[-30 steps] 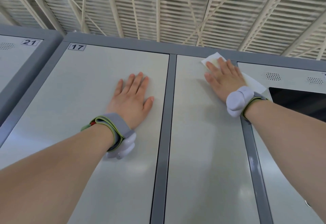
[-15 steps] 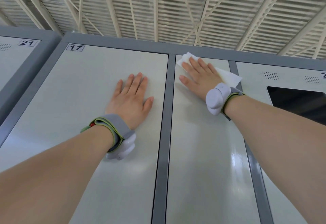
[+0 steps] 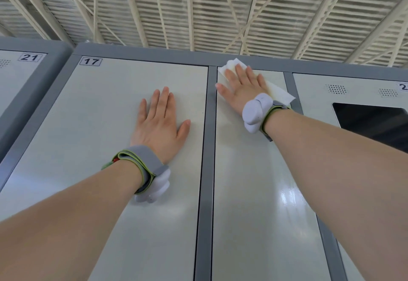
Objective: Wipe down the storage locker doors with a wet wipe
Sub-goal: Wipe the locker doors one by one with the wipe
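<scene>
Two hands on two locker doors (image 3: 254, 192): right (image 3: 241, 88) presses one wet wipe (image 3: 279, 95), left (image 3: 157, 126) flat.

Locker doors (image 3: 260, 192): smooth, glossy painted metal. Wipe (image 3: 279, 95): thin, soft white paper-like cloth. Screen (image 3: 373, 121): glossy black.

Right hand (image 3: 242, 90) presses a seemingly damp wipe (image 3: 280, 97) to the middle door (image 3: 260, 181); left hand (image 3: 159, 126) flat on door 17 (image 3: 88, 126).
</scene>
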The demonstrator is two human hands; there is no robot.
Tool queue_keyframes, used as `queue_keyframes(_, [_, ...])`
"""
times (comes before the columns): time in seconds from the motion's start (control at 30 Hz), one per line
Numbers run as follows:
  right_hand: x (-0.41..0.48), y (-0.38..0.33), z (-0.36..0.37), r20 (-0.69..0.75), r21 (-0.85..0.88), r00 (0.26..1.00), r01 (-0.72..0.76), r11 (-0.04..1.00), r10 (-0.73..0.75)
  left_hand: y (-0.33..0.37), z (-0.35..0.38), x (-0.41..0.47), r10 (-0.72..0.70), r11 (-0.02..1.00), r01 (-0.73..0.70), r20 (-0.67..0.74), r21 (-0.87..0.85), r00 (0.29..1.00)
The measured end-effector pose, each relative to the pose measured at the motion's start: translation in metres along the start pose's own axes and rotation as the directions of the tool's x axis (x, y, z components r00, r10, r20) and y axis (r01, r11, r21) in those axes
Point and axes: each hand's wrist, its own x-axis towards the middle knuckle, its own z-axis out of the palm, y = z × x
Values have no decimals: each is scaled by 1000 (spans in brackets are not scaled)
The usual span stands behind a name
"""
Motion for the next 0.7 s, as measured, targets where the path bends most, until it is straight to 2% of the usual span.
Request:
queue_keyframes(0.13, [2,-11,-3,-9,167,1000,-5,986,7,1,-3,0,-29,999,29,12,-20,1000])
queue_keyframes(0.4, [-20,-5,-1,-5,181,985,172,968,-174,1,-3,0,-134,991,134,5,-15,991])
queue_keyframes(0.5, [-15,-4,0,-5,217,995,103,971,-104,0,-3,-1,-129,992,129,12,-12,992])
queue_keyframes(0.6, [0,-11,0,20,89,1000,12,996,-14,1,-2,-1,-124,992,124,18,-9,992])
queue_keyframes(0.7, [6,-17,-2,25,152,999,-29,988,26,2,0,0,-115,993,115,13,-5,993])
